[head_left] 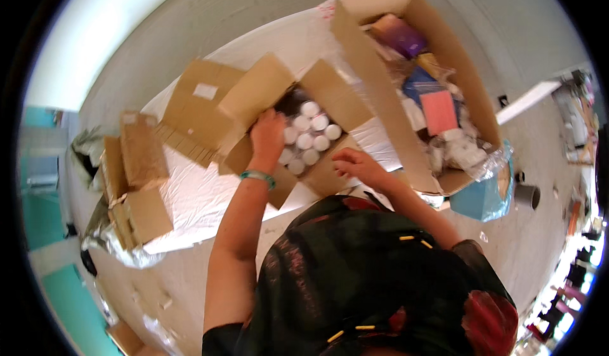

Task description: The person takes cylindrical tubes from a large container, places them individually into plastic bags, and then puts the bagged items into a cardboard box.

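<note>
An opened cardboard box (337,92) stands with its flaps spread, and several white-capped bottles (304,141) are packed upright inside it. My left hand (269,132) reaches in at the box's left side, next to the bottles. Its fingers point down and are blurred, so what they touch or hold is hidden. A green bangle (258,177) circles my left wrist. Over the near right flap, my right hand (357,165) hovers with loosely bent fingers somewhat apart and nothing visible in them. A dark gap shows in the far corner of the box.
To the right stands a long cardboard box (363,58) of mixed packages, with a blue bag (485,194) below it. Flat cardboard (196,99) lies left of the open box. More cardboard cartons (141,159) sit at the left end of the white-covered table (190,210).
</note>
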Tool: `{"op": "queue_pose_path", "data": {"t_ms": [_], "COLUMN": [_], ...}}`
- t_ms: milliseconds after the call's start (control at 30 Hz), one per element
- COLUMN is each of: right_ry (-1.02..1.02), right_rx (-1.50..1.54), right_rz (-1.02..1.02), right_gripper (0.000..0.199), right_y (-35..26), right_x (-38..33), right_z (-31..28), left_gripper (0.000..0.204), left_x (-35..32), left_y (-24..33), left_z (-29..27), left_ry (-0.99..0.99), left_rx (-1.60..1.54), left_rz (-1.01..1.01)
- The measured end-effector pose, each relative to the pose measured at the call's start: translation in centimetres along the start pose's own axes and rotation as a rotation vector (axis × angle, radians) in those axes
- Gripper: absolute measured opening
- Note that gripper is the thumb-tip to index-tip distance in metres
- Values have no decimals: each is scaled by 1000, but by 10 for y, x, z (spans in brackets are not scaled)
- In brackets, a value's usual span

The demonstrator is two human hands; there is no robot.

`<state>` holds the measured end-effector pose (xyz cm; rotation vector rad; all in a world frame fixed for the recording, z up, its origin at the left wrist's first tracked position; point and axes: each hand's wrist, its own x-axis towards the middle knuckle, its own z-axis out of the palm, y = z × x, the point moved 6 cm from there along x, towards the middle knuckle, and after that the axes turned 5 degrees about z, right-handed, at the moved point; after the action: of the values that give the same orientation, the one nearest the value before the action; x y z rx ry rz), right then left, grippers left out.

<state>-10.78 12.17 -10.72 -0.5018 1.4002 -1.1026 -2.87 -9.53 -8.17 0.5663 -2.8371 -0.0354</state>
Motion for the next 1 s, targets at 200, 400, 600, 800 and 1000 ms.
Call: {"op": "queue_pose_path", "data": {"t_ms": [200,400,600,800,1000], "right_ry": [32,164,184,195,442], "right_rx": [-63,-50,26,63,-11], "right_rz": [-65,-100,-100,-127,-122], "right_gripper": [26,27,25,23,26], "right_y": [-19,-27,-31,-37,-43], "right_x": [-10,-26,-43,-64,-86], "right_z": [0,-26,-25,-36,-138], "left_gripper": [15,37,35,33,33], "left_x": [-2,-17,-39,-34,-12], "left_y": [5,5,-5,26,53], "left_z": [-26,-73,-79,-65,-63], "left_ry": [-62,-62,7,14,-23], "left_rx": [-61,-392,-616,-758,-707], "left_rz": [-4,-174,-343,-339,-287]}}
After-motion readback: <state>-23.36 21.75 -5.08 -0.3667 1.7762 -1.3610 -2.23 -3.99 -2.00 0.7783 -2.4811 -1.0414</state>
